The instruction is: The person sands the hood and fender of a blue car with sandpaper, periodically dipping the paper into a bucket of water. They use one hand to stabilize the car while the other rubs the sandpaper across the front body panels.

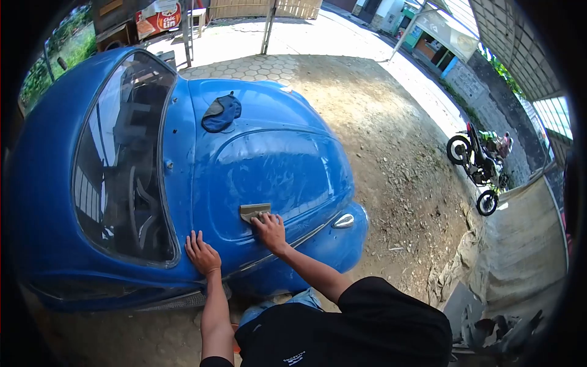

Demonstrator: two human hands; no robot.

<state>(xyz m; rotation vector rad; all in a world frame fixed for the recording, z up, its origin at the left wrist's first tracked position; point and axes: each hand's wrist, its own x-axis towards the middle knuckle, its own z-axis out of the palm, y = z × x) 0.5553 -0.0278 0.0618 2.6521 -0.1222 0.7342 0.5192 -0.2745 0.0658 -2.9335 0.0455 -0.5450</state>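
A blue, round-bodied car [269, 165] fills the left and middle of the head view, its front hood facing right. My right hand [269, 232] presses a brownish-grey sanding block [254, 212] against the near side of the hood; my fingers bend over its lower edge. Further left, my left hand [203, 255] lies with fingers spread on the blue body beside the lower corner of the windshield [125, 159]. Across the hood, near its far side, rests a crumpled blue-and-grey cap-like cloth [221, 114].
A chrome-trimmed lamp [343, 221] sits on the near fender. Gravelly ground [397, 177] stretches beyond the car's front. A motorcycle [480, 160] stands at the right, above a hanging tarp [520, 244]. Posts and a red sign [159, 19] are at the back.
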